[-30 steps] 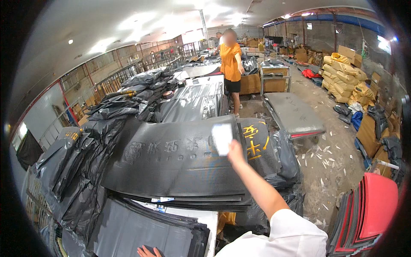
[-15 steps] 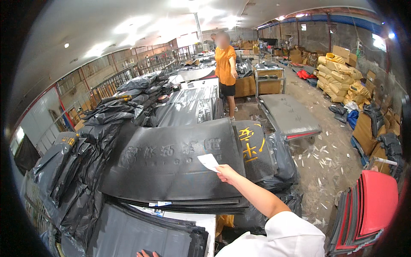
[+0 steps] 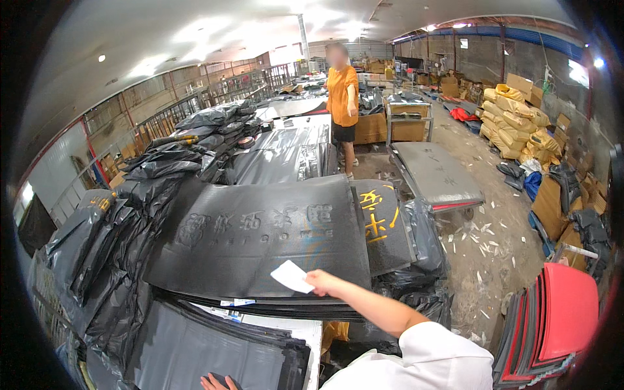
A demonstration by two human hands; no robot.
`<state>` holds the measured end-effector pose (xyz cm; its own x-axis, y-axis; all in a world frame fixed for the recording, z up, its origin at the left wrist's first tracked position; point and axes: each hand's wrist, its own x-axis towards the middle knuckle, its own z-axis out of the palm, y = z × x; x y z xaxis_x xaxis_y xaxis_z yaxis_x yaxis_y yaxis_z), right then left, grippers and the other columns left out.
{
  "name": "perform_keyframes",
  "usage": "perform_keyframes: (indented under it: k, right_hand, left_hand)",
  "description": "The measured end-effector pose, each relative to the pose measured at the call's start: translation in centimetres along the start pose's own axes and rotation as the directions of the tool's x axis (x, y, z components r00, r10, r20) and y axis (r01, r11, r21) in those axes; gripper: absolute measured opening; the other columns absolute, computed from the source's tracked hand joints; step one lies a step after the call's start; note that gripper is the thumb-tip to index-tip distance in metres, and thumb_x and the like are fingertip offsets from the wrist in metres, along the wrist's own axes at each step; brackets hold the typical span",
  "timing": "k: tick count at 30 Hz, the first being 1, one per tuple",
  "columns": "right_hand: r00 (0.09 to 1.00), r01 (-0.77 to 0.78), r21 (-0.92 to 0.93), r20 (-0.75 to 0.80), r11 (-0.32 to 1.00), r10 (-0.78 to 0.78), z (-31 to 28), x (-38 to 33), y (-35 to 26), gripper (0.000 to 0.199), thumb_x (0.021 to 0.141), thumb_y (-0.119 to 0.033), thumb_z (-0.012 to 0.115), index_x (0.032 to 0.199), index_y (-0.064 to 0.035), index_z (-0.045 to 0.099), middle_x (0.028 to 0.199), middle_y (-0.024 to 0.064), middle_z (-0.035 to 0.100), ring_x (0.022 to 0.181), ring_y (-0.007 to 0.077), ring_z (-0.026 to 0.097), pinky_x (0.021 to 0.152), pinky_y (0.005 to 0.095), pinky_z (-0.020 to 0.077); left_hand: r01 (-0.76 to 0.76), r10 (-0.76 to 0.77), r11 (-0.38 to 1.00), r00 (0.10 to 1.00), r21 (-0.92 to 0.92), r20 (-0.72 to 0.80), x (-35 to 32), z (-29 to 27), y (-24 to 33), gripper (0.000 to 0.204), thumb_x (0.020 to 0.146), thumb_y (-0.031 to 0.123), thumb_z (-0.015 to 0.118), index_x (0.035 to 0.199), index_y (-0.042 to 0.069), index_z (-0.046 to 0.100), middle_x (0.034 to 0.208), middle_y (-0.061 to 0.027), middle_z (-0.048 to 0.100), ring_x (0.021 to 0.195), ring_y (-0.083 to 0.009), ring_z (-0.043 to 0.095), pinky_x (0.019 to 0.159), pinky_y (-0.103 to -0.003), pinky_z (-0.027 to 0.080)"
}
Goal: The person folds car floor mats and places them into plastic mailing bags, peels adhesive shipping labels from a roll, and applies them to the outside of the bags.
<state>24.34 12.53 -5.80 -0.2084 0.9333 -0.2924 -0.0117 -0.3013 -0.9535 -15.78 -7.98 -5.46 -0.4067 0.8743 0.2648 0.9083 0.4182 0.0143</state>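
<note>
The right hand (image 3: pixel 317 283) has its fingers closed on the right end of a white sheet (image 3: pixel 290 275), which lies above the near edge of the embossed black mat (image 3: pixel 260 231), between that edge's middle and its right corner; contact with the mat cannot be determined. The left hand (image 3: pixel 220 383), cut off by the frame, has its fingers spread and grips nothing visible; it is placed at the near edge of the lower mat stack (image 3: pixel 201 341). Caution: the sheet is held at one end only, so a loose pinch could let it drop, and its free corner could fold if pushed against the mat. Uneven hand pressure could shift the lower stack, whose layers are not flush along the right edge of the white worktop (image 3: pixel 314 343). The sheet is thin, flat and four-sided. The embossed mat is broad and slightly curved, with raised characters on a fine-grained surface. Glossy, creased black plastic wrapping (image 3: pixel 120 286) adjoins its left edge.
</note>
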Motion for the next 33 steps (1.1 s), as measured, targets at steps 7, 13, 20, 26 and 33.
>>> perform_keyframes:
  k: [7,13,20,26,33]
  right_hand:
    - [0.996,-0.072,-0.068,-0.054,0.995,0.068,1.6,-1.1,0.0,0.028,0.089,-0.029,0.05,0.088,-0.0018,0.059,0.054,-0.0013,0.045,0.041,0.0068,0.039,0.036,0.0234,0.0309]
    - [0.969,0.145,-0.16,-0.177,0.976,-0.173,2.8,-2.1,1.3,0.029,0.088,-0.031,0.054,0.078,-0.004,0.058,0.053,-0.0011,0.048,0.038,0.0067,0.04,0.035,0.0225,0.0307]
    - [0.997,-0.066,-0.229,0.014,0.971,0.071,6.4,-8.0,5.9,0.035,0.083,-0.041,0.059,0.083,-0.0068,0.064,0.052,-0.0028,0.045,0.039,0.0063,0.038,0.035,0.0225,0.0273]
    - [0.982,-0.137,-0.118,0.116,0.984,0.15,6.7,-10.2,8.3,0.031,0.084,-0.039,0.059,0.089,-0.009,0.064,0.054,-0.0048,0.043,0.041,0.0055,0.035,0.037,0.0226,0.0262]
    - [0.987,-0.065,0.056,0.151,0.996,0.056,12.7,-13.0,4.6,0.022,0.09,-0.03,0.05,0.088,-0.0085,0.057,0.058,-0.0043,0.045,0.043,0.0053,0.039,0.039,0.0205,0.0303]
  left_hand:
    - [0.015,-0.015,1.0,1.0,0.008,-0.008,-0.2,0.7,-0.7,0.058,0.086,0.049,0.044,0.128,0.009,0.044,0.135,-0.0146,0.039,0.125,-0.0289,0.034,0.103,-0.048,0.024]
    - [0.013,-0.013,1.0,1.0,-0.013,-0.018,0.3,1.1,-0.9,0.058,0.086,0.049,0.043,0.128,0.01,0.044,0.135,-0.015,0.039,0.126,-0.0294,0.034,0.103,-0.049,0.024]
    - [0.026,-0.026,0.998,1.0,-0.05,-0.006,0.0,1.0,-1.1,0.058,0.086,0.05,0.043,0.128,0.01,0.044,0.135,-0.0148,0.038,0.127,-0.0296,0.032,0.103,-0.049,0.024]
    - [0.03,-0.026,0.993,0.999,-0.118,0.036,-0.1,0.9,-0.8,0.059,0.086,0.051,0.042,0.128,0.01,0.044,0.136,-0.0141,0.037,0.127,-0.0306,0.031,0.103,-0.048,0.023]
    - [-0.244,0.115,0.603,0.969,-0.759,-0.22,1.2,2.3,-0.4,0.036,0.087,0.025,0.052,0.111,-0.002,0.054,0.117,-0.016,0.051,0.112,-0.0303,0.046,0.097,-0.042,0.033]
